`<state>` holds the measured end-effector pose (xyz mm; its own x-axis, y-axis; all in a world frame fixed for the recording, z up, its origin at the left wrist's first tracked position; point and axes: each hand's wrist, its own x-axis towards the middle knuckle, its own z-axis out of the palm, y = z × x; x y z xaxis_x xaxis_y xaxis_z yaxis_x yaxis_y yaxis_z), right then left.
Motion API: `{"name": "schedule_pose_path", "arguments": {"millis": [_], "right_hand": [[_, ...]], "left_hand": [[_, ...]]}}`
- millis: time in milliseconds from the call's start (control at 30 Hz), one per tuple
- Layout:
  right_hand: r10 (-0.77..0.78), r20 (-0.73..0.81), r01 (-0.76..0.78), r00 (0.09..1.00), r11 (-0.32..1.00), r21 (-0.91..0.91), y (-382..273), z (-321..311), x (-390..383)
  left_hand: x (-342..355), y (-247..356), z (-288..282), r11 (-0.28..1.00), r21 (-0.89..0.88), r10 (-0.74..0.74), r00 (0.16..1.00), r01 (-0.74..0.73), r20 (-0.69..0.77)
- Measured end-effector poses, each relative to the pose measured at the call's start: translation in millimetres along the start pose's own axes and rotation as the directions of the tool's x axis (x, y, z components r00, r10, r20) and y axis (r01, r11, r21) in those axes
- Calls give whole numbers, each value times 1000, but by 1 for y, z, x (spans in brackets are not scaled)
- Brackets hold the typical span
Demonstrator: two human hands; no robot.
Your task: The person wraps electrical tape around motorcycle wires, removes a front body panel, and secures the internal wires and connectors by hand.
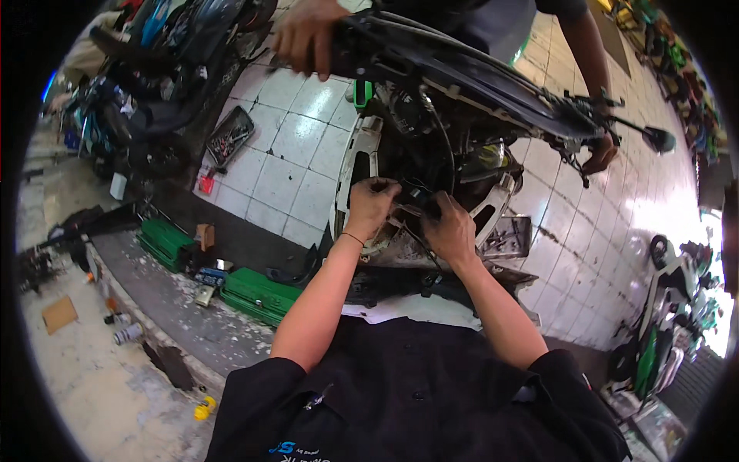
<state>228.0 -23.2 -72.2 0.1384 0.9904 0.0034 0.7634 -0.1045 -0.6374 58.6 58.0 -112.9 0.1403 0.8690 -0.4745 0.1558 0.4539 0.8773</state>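
Note:
In the head view my left hand (372,206) is closed around thin wiring at the middle of a partly dismantled motorbike body, between two white side frame pieces (363,142) (493,206). Just to its right my right hand (450,227) has its fingers curled on a small dark piece among the cables, too hidden to name. A black cable (442,129) runs down toward my hands from a long dark assembly (477,73) with a handlebar end. A co-worker grips that assembly above, with one hand (304,38) at upper left and the other (599,154) at right.
Tool trays (231,135) (508,237) lie on the tiled floor (285,192) either side. Green long boxes (258,296) rest on a step at lower left, near a spray can (128,333). Other motorbikes (154,108) (662,323) stand at left and right.

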Motion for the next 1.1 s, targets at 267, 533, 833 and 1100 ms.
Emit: {"name": "schedule_pose_path", "arguments": {"millis": [267,533,833,1100], "right_hand": [[116,81,-105,990,987,-124,-5,-2,18],[-251,151,244,956,968,65,-41,-28,71],[57,855,516,515,776,-363,-79,41,166],[234,840,626,490,576,-526,-92,54,172]], "left_hand": [[-2,13,11,984,150,103,994,-99,-22],[-11,8,35,868,387,421,874,-311,-242],[-11,-7,41,726,555,599,770,-407,-219],[-21,-11,52,913,188,407,825,-361,-392]]}}
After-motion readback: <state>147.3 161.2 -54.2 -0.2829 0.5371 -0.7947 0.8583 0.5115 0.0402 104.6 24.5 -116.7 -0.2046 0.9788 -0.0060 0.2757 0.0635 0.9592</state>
